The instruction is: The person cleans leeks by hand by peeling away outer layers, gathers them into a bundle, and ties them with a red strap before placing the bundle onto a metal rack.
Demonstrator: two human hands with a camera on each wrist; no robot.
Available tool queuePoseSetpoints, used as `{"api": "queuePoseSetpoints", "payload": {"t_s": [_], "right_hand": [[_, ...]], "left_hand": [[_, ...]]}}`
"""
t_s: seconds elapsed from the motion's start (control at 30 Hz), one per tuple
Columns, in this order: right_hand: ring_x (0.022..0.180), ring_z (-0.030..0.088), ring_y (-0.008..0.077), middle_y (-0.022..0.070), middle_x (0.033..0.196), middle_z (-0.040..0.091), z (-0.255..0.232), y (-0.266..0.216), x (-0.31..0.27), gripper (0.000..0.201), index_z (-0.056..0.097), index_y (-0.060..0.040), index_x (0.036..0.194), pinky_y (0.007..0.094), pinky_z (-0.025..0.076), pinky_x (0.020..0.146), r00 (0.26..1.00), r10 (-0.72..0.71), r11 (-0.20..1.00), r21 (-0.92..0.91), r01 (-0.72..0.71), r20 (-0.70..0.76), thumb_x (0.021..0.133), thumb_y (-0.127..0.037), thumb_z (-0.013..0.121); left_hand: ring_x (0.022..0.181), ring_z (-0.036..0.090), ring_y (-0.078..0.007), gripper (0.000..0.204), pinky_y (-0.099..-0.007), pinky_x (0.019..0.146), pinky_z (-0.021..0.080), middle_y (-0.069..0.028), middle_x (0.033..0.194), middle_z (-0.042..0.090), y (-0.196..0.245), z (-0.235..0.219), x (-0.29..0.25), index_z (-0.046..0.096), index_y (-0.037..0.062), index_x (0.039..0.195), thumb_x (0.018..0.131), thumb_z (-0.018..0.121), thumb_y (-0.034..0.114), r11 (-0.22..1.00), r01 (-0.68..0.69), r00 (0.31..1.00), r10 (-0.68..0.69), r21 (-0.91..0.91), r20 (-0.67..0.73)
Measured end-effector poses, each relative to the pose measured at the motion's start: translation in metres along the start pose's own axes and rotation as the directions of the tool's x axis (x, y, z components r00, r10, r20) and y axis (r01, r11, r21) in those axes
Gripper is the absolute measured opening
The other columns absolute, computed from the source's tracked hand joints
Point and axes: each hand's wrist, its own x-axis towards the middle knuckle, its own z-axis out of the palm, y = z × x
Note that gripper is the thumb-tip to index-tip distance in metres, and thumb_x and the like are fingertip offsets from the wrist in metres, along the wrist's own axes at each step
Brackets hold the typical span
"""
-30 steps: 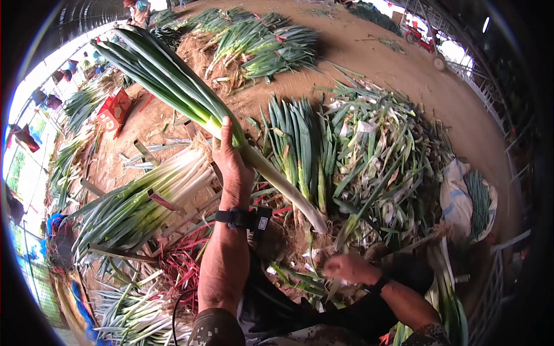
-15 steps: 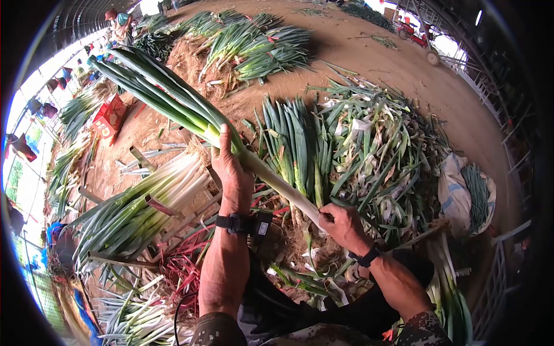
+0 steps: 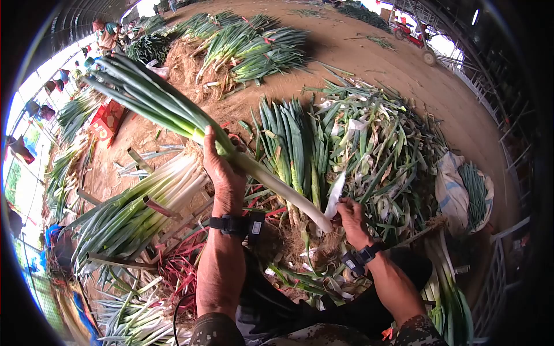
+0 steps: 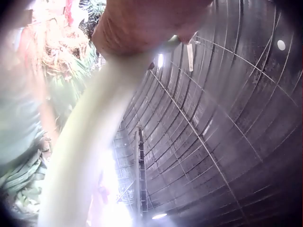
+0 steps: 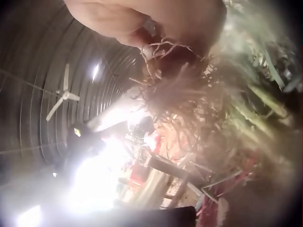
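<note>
My left hand grips a long green onion around its upper white stalk, thumb along the leaves. Its green leaves spread to the upper left, and the white root end slants down to the right. Beside that root end, my right hand pinches a thin white strip of outer skin that stands up from the fingers. In the left wrist view the pale stalk runs down from the hand. Stringy roots hang close below the right fingers in the right wrist view.
A wooden rack at left holds several green onions. Upright green onions stand ahead, beside a heap of stripped leaves. Red ties lie near my left forearm. A white sack stands at right, more bundles farther off.
The right hand came up to the stalk's root end, then drew slightly right with a white strip of skin in its fingers. The left hand keeps its grip, shifting slightly left.
</note>
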Motion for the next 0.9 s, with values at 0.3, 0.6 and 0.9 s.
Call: {"api": "queuePoseSetpoints", "payload": {"t_s": [0.3,0.6,0.9], "right_hand": [[0.064,0.061,0.0137,0.0065,0.077,0.066,-0.037,0.003,-0.024,0.009,0.062,-0.0045,0.097,0.0284,0.048,0.054,0.971,0.048,0.990,0.119,-0.078,0.235,0.092,-0.012,0.058],[0.076,0.069,0.0180,0.0108,0.092,0.074,-0.006,-0.059,-0.038,0.025,0.070,-0.0018,0.107,0.0306,0.055,0.066,0.806,-0.458,0.642,-0.488,0.592,0.375,0.088,-0.017,0.072],[0.068,0.067,0.0354,0.0159,0.078,0.068,0.019,-0.037,-0.022,0.014,0.066,-0.0028,0.085,0.0428,0.053,0.059,0.752,-0.483,0.375,-0.670,0.641,0.449,0.077,-0.011,0.073]], "left_hand": [[0.061,0.055,-0.0163,0.046,-0.0303,0.056,0.047,-0.0017,0.078,0.057,0.021,-0.017,0.010,0.059,0.0142,0.101,0.081,0.077,0.051,0.998,-0.013,0.993,0.006,-0.059,-0.120],[0.071,0.056,-0.0165,0.035,-0.0333,0.063,0.050,-0.0018,0.088,0.057,0.020,-0.022,0.004,0.056,0.0134,0.110,0.089,0.074,0.035,0.972,-0.126,0.985,0.147,0.200,-0.095],[0.085,0.057,-0.0147,0.028,-0.0320,0.076,0.051,-0.0023,0.097,0.055,0.009,-0.026,0.003,0.053,0.0087,0.118,0.097,0.065,0.022,0.940,-0.192,0.981,0.183,0.283,0.058]]}}
